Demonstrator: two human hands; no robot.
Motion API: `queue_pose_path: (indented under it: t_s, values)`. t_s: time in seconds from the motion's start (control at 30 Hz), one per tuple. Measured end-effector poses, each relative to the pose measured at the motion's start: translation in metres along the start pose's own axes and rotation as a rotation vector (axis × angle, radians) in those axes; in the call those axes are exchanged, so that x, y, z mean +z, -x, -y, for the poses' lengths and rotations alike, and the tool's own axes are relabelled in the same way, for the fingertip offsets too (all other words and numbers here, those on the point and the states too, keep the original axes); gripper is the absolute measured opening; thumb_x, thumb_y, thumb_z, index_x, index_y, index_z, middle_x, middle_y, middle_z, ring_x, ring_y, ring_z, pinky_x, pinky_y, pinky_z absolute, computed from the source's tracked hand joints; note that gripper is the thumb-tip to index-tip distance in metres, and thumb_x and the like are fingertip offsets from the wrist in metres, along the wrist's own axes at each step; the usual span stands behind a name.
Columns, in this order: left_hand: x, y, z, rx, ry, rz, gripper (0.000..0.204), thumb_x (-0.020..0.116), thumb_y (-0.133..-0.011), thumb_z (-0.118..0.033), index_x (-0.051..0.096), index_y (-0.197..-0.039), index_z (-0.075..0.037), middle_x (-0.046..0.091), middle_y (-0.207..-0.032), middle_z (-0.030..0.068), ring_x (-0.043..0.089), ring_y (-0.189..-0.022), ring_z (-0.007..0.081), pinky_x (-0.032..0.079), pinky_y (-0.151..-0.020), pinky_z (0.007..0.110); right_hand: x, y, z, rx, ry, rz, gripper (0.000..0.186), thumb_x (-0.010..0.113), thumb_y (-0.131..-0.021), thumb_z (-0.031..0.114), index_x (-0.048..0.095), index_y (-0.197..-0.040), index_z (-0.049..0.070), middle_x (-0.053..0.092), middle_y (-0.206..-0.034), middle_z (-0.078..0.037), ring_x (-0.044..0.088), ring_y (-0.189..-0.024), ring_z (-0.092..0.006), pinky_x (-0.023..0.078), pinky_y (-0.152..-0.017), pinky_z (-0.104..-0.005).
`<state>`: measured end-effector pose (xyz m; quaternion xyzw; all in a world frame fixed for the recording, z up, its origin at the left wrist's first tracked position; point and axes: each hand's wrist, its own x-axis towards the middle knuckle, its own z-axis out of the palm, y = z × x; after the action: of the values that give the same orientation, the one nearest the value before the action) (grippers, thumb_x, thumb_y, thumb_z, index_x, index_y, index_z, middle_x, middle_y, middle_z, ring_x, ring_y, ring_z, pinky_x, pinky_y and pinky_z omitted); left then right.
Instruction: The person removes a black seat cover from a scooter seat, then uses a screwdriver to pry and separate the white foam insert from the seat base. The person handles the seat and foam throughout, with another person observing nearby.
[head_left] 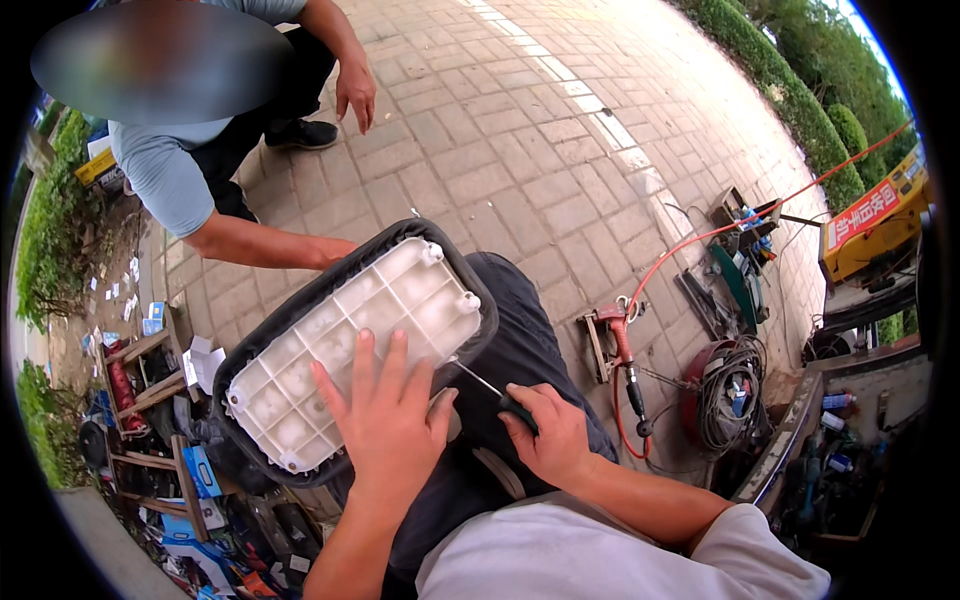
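Observation:
A padded seat (300,375) lies upside down across my lap, its white ribbed plastic base facing up and a black cover wrapped round its rim. My left hand (385,415) rests on the base with fingers stretched out and spread, holding nothing. A screwdriver (518,412) with a dark green handle is gripped in my right hand (550,435). Its thin metal shaft points up and left, and the tip meets the near right edge of the base by the black cover. Another person's hand (338,254) reaches the seat's far side, its fingers hidden behind the rim.
A person in a light blue shirt (165,170) crouches at the far left. On the paving at right lie a red air tool (615,335) with a red hose and a coiled cable (730,395). Wooden crates (150,380) and boxes clutter the left. A tool-filled cart stands lower right.

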<state>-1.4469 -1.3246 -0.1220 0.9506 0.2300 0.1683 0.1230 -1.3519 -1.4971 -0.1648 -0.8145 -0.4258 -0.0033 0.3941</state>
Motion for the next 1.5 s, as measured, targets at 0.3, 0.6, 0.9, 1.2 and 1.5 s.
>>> queue_pose_path:
  t_s: [0.3, 0.6, 0.9, 1.2, 1.5]
  values:
    - [-0.006, -0.012, -0.011, -0.034, 0.032, 0.036, 0.02, 0.073, -0.076, -0.019, 0.071, -0.094, -0.012, 0.056, -0.123, 0.0069, 0.039, -0.134, 0.0326, 0.009, -0.111, 0.064, -0.036, -0.042, 0.016, 0.838, -0.719, 0.83, 0.026, 0.059, -0.098, 0.025, 0.057, -0.106, 0.001, 0.06, -0.07, -0.002, 0.053, -0.053, -0.0073, 0.044, -0.049, -0.0239]
    - [0.002, -0.023, -0.01, -0.075, 0.185, 0.111, 0.015, 0.073, -0.075, -0.01, 0.069, -0.09, -0.011, 0.053, -0.123, 0.0096, 0.04, -0.134, 0.0348, 0.01, -0.113, 0.061, -0.011, -0.025, 0.017, 0.332, -0.477, 0.187, 0.025, 0.068, -0.091, 0.016, 0.056, -0.106, 0.0, 0.065, -0.078, -0.01, 0.063, -0.066, -0.0177, 0.051, -0.063, -0.0289]
    - [-0.002, -0.035, -0.021, -0.034, 0.09, 0.128, 0.01, 0.07, -0.078, -0.007, 0.066, -0.087, -0.008, 0.051, -0.115, 0.0099, 0.045, -0.125, 0.035, 0.017, -0.111, 0.06, -0.09, -0.084, -0.01, -0.064, 0.081, 0.473, 0.017, 0.062, -0.089, 0.021, 0.06, -0.102, 0.01, 0.062, -0.08, -0.01, 0.064, -0.065, -0.033, 0.052, -0.053, -0.0436]
    - [0.012, -0.026, -0.01, 0.093, 0.158, 0.039, 0.014, 0.067, -0.078, -0.003, 0.059, -0.09, -0.005, 0.054, -0.11, 0.0089, 0.045, -0.125, 0.0355, 0.017, -0.112, 0.057, -0.098, -0.123, 0.007, -0.323, 0.363, 0.737, 0.014, 0.063, -0.085, 0.019, 0.067, -0.097, 0.013, 0.059, -0.07, -0.007, 0.063, -0.057, -0.0275, 0.049, -0.046, -0.0412]
    - [0.017, -0.028, -0.006, 0.043, 0.22, 0.025, 0.014, 0.067, -0.079, -0.003, 0.059, -0.09, -0.007, 0.056, -0.107, 0.0069, 0.046, -0.124, 0.0335, 0.017, -0.111, 0.054, -0.084, -0.176, 0.025, -0.37, 0.395, 1.049, 0.014, 0.059, -0.077, 0.012, 0.068, -0.083, 0.003, 0.068, -0.081, -0.02, 0.068, -0.073, -0.0377, 0.054, -0.06, -0.0454]
